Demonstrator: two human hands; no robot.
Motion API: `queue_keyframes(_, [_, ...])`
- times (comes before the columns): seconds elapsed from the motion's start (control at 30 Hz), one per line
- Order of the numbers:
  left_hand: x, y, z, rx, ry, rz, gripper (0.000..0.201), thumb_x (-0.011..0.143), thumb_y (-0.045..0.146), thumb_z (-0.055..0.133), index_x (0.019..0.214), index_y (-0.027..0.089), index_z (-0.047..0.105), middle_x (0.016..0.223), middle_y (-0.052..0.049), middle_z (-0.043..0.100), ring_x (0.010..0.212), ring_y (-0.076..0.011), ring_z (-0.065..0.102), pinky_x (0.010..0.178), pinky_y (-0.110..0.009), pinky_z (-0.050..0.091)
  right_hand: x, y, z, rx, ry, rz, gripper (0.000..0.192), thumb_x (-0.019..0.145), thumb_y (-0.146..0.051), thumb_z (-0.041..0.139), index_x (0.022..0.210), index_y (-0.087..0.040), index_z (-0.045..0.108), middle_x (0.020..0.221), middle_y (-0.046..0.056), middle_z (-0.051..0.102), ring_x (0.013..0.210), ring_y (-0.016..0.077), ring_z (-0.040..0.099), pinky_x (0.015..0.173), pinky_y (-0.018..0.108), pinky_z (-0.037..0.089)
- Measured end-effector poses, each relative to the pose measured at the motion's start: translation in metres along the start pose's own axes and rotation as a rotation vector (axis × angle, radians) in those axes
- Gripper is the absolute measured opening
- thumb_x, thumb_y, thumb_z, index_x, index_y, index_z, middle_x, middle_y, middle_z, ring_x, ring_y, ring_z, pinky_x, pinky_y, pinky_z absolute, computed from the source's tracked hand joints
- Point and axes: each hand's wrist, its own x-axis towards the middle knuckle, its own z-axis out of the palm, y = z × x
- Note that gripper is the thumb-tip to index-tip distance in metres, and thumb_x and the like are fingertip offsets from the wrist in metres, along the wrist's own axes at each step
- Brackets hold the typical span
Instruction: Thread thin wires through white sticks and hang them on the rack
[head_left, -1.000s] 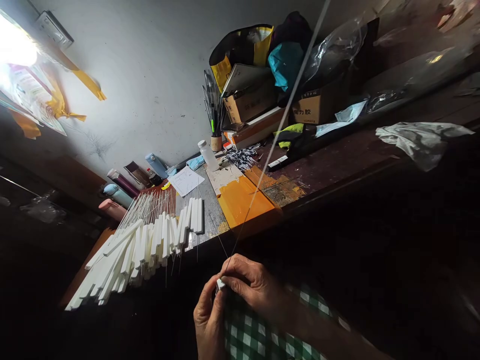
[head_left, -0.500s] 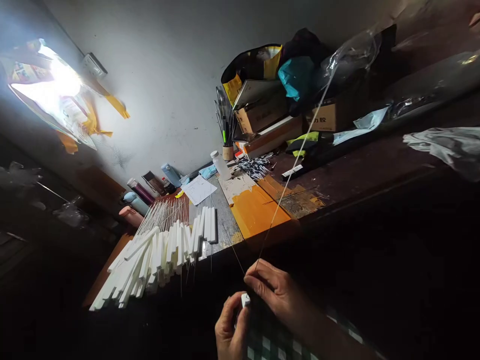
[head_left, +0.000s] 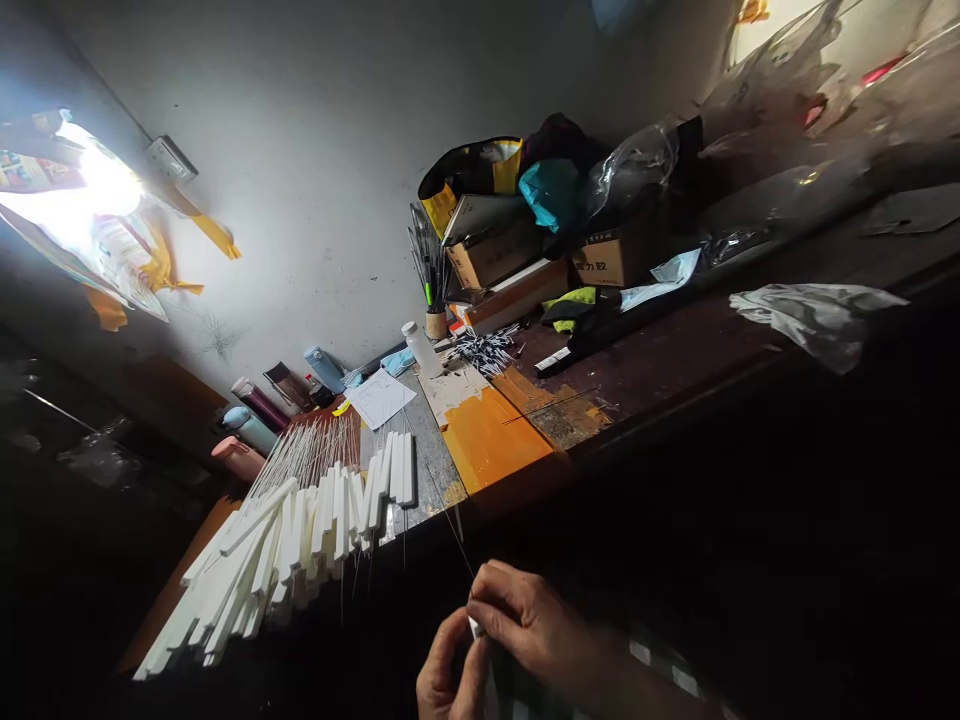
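My left hand [head_left: 452, 672] is closed around a white foam stick [head_left: 475, 628], whose end shows between thumb and fingertips. Its lower part is mostly hidden by the hand. Right at that end, my right hand [head_left: 525, 612] pinches a thin wire [head_left: 459, 545] with thumb and forefinger. The wire runs up and left from the fingertips towards the table. Both hands are nearly touching, in front of the table's edge. Whether the wire enters the stick is hidden by the fingers.
A pile of white foam sticks [head_left: 255, 560] with thin wires lies on the table's left, some overhanging its edge. Behind are several bottles [head_left: 259, 402], a paper [head_left: 381, 398], a white bottle [head_left: 422, 350] and cardboard boxes [head_left: 495, 258]. A bright lamp [head_left: 105, 175] shines at upper left.
My right hand has come down and left onto the stick's end. The long wire that slanted up to the right no longer shows there. The view has shifted to the right.
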Motion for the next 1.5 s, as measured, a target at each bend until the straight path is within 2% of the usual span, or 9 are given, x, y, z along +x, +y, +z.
queue_keyframes(0.2, [0.002,-0.002,-0.001,0.092,-0.012,0.018,0.035,0.060,0.047,0.084,0.081,0.020,0.079,0.079,-0.007,0.076,0.076,-0.0235,0.070,0.070,-0.026,0.054,0.005,-0.002,-0.009,0.086,0.149,-0.001,0.020,0.093,-0.039,0.053,0.085,-0.022,0.058,0.079,-0.002,0.055,0.075,0.0142,0.054,0.070,0.025,0.045])
queue_keyframes(0.3, [0.003,0.002,-0.001,0.110,-0.035,0.017,0.037,0.061,0.049,0.083,0.083,0.019,0.078,0.080,-0.008,0.076,0.078,-0.0244,0.070,0.071,-0.027,0.055,0.006,-0.002,-0.011,0.068,0.138,-0.049,0.021,0.093,-0.037,0.053,0.080,-0.021,0.058,0.078,-0.002,0.054,0.074,0.0136,0.053,0.070,0.025,0.044])
queue_keyframes(0.5, [0.003,0.012,-0.004,0.171,-0.114,-0.070,0.036,0.068,0.045,0.079,0.092,0.018,0.077,0.092,-0.009,0.076,0.089,-0.0255,0.069,0.080,-0.029,0.054,0.001,0.001,-0.007,0.142,0.144,-0.008,0.020,0.097,-0.040,0.048,0.097,-0.023,0.058,0.082,-0.002,0.056,0.074,0.0126,0.053,0.071,0.025,0.046])
queue_keyframes(0.63, [-0.001,0.016,-0.005,0.169,-0.169,-0.123,0.034,0.073,0.042,0.076,0.096,0.017,0.075,0.095,-0.009,0.075,0.092,-0.0255,0.068,0.082,-0.030,0.053,0.002,0.001,-0.007,0.097,0.143,-0.018,0.018,0.095,-0.034,0.051,0.086,-0.021,0.059,0.081,-0.002,0.054,0.075,0.0126,0.053,0.071,0.024,0.045])
queue_keyframes(0.83, [-0.004,0.023,-0.001,0.137,-0.156,-0.087,0.033,0.074,0.040,0.076,0.097,0.017,0.075,0.097,-0.009,0.074,0.094,-0.0259,0.067,0.084,-0.031,0.052,-0.007,0.010,0.002,0.067,0.040,0.038,0.015,0.092,-0.028,0.053,0.085,-0.019,0.062,0.084,0.000,0.058,0.078,0.0138,0.056,0.071,0.025,0.045])
queue_keyframes(0.93, [-0.002,0.029,-0.002,0.079,-0.068,-0.126,0.036,0.072,0.040,0.078,0.099,0.017,0.074,0.096,-0.009,0.074,0.093,-0.0257,0.068,0.081,-0.030,0.054,-0.015,0.018,0.004,0.124,-0.007,0.145,0.021,0.094,-0.036,0.050,0.094,-0.020,0.063,0.080,-0.001,0.059,0.069,0.0124,0.054,0.062,0.023,0.043])
queue_keyframes(1.13, [0.003,0.040,-0.008,0.015,0.117,-0.124,0.041,0.071,0.045,0.079,0.101,0.019,0.071,0.094,-0.007,0.075,0.093,-0.0196,0.068,0.077,-0.020,0.052,-0.043,0.031,0.010,0.268,-0.355,0.400,0.011,0.079,-0.025,0.065,0.085,-0.016,0.067,0.071,-0.001,0.061,0.063,0.0119,0.054,0.055,0.021,0.040])
queue_keyframes(1.33, [0.014,0.049,-0.011,-0.007,0.077,-0.147,0.040,0.072,0.044,0.079,0.100,0.018,0.069,0.089,-0.006,0.074,0.081,-0.0141,0.066,0.072,-0.017,0.050,-0.058,0.012,0.009,0.268,-0.387,0.464,0.007,0.075,-0.018,0.058,0.077,-0.017,0.065,0.072,-0.001,0.062,0.067,0.0132,0.058,0.058,0.020,0.042])
queue_keyframes(1.5, [0.038,0.082,-0.015,0.005,0.065,-0.101,0.033,0.076,0.042,0.076,0.097,0.019,0.066,0.085,-0.003,0.072,0.075,-0.0106,0.062,0.067,-0.016,0.049,-0.056,-0.006,0.005,0.201,-0.355,0.455,0.012,0.080,-0.021,0.055,0.080,-0.019,0.067,0.087,0.002,0.069,0.081,0.0172,0.064,0.064,0.022,0.047])
